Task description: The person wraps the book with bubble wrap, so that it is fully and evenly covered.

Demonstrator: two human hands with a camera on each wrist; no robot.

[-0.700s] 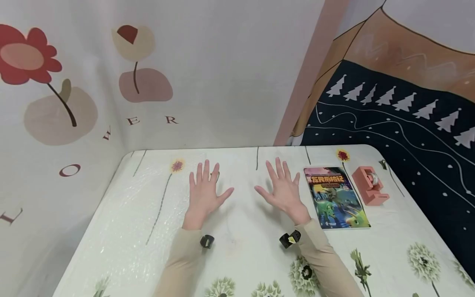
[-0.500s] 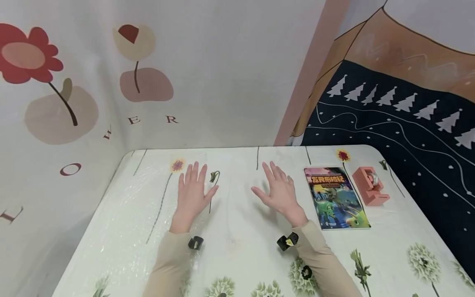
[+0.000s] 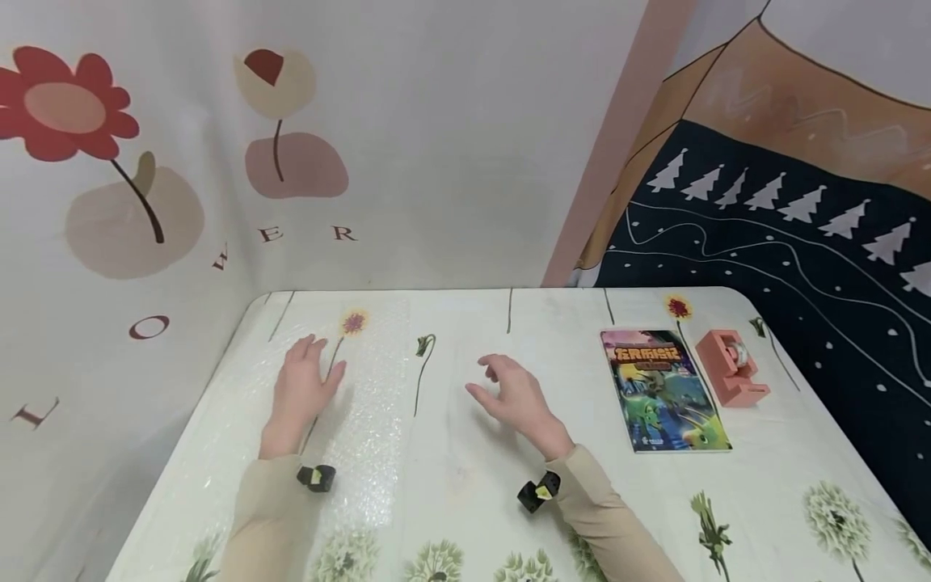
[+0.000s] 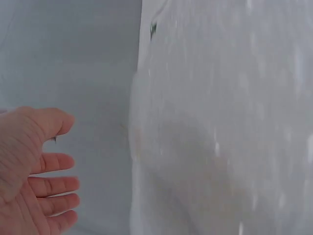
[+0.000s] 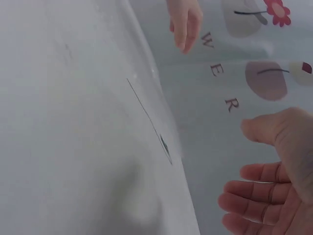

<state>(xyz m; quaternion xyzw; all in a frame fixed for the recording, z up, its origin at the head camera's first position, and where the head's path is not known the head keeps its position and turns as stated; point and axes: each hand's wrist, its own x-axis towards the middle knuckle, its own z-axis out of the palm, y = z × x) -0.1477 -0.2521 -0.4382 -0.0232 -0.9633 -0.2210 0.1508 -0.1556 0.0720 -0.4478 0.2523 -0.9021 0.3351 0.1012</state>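
A clear sheet that looks like bubble wrap [image 3: 367, 453] covers the left part of the white table. Over it my left hand [image 3: 301, 396] hovers with relaxed fingers and holds nothing. The left wrist view shows the same hand [image 4: 34, 171], thumb and fingers bent a little, apart from the shiny sheet [image 4: 230, 107]. My right hand [image 3: 520, 400] hangs above the middle of the table, right of the sheet's edge. In the right wrist view its fingers [image 5: 259, 196] are loosely bent around nothing.
A comic-style book [image 3: 665, 392] with a colourful cover lies on the right. Beside it stands a pink tape dispenser [image 3: 730, 370] with a roll in it. A printed flower cloth covers the table [image 3: 582, 315]; curtains [image 3: 436, 145] hang behind it.
My left hand has moved left, over the sheet. The right hand has shifted slightly left and down, its fingers more bent than before. Book and tape dispenser stay put.
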